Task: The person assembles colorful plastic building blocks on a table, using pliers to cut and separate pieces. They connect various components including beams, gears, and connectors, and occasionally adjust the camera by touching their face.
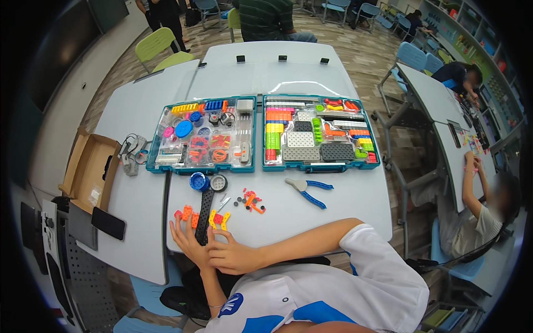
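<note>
A long black perforated beam point(205, 213) stands between my hands at the table's near edge. Orange connector pieces point(189, 214) flank it on the left, and yellow angled pieces point(225, 220) with a red part between them on the right. My left hand point(191, 244) has its fingers and thumb about the beam's lower part, gripping it. My right hand point(236, 255) is closed at the same lower end, fingertips pressed by the left palm; the exact contact is partly hidden. Just past the beam's far end are a blue wheel hub point(199, 181) and a grey-and-black wheel point(219, 182).
Loose red, orange and black pins point(252, 203) lie right of the beam, near blue-handled pliers point(308, 192). Two teal-edged parts cases point(255, 166) point(322, 165) stand behind. Leftward are a cardboard box point(91, 172) and a phone point(109, 223). Another person point(483, 216) works at the right table.
</note>
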`<state>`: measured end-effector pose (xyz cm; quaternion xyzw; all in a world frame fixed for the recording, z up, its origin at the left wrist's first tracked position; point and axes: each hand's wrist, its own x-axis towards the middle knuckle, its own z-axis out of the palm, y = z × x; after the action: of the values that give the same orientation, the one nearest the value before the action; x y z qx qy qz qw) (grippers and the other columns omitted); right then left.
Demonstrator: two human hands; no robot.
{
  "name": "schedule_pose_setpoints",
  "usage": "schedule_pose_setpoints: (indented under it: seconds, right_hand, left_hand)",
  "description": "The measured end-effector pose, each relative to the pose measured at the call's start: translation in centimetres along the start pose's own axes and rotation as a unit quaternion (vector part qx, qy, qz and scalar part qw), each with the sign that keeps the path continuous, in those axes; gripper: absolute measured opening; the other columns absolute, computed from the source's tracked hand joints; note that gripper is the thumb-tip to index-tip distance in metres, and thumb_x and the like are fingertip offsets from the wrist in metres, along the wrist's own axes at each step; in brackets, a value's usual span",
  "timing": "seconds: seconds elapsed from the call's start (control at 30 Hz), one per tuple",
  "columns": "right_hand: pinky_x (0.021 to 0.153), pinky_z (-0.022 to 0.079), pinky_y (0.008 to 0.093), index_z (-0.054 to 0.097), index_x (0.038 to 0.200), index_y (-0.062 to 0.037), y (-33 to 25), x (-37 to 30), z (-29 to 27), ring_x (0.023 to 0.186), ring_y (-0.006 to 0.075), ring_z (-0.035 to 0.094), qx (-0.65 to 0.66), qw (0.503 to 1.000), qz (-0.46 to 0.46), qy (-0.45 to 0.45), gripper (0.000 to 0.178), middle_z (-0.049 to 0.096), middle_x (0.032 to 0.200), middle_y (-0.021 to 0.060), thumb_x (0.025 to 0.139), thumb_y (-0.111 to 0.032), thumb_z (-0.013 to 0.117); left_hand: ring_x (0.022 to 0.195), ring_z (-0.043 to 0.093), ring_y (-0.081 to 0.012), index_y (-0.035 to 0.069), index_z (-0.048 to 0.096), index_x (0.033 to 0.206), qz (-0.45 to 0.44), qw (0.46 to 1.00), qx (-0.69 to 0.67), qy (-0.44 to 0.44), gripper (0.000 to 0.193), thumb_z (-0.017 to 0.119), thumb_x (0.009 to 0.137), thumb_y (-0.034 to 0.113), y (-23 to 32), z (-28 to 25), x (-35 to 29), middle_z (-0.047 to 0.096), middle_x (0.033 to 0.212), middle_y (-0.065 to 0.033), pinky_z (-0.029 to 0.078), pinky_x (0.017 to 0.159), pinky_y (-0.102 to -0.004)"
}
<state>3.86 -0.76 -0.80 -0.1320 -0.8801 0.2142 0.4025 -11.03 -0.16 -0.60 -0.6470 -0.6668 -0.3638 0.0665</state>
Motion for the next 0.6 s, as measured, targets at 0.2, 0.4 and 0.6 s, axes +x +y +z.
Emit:
schedule_pose_setpoints:
  seconds: [0.2, 0.4, 0.6]
  right_hand:
    - [0.113, 0.024, 0.0555, 0.062, 0.097, -0.0063, 0.7, 0.2, 0.1, 0.119, 0.0266, 0.050, 0.022, 0.999, 0.040, -0.016, 0.018, 0.058, 0.104, 0.0095, 0.082, -0.014, 0.068]
    - [0.108, 0.027, 0.0512, 0.062, 0.099, -0.0060, 1.0, 0.2, -0.2, 0.117, 0.0281, 0.050, 0.098, 0.993, 0.071, -0.011, 0.016, 0.059, 0.108, 0.0104, 0.084, -0.011, 0.066]
    - [0.108, 0.027, 0.0514, 0.062, 0.097, -0.0058, 1.3, 0.1, 0.3, 0.115, 0.0292, 0.050, 0.101, 0.993, 0.062, 0.005, 0.014, 0.059, 0.107, 0.0106, 0.084, -0.011, 0.065]
  left_hand:
    - [0.136, 0.044, -0.0367, 0.012, 0.073, 0.114, -0.036, 0.999, -0.020, -0.022, 0.038, 0.078, 0.080, 0.027, 0.5, 0.1, -0.1, 0.056, 0.138, -0.0116, 0.038, 0.109, -0.0484]
    - [0.125, 0.052, -0.0341, 0.010, 0.072, 0.112, -0.050, 0.998, -0.029, -0.013, 0.034, 0.077, 0.081, 0.021, 0.6, 0.2, -0.2, 0.059, 0.131, -0.0111, 0.043, 0.103, -0.0455]
    - [0.116, 0.057, -0.0328, 0.007, 0.071, 0.110, -0.067, 0.996, -0.062, 0.009, 0.030, 0.077, 0.082, 0.018, 0.3, 0.7, -0.5, 0.062, 0.126, -0.0104, 0.046, 0.098, -0.0432]
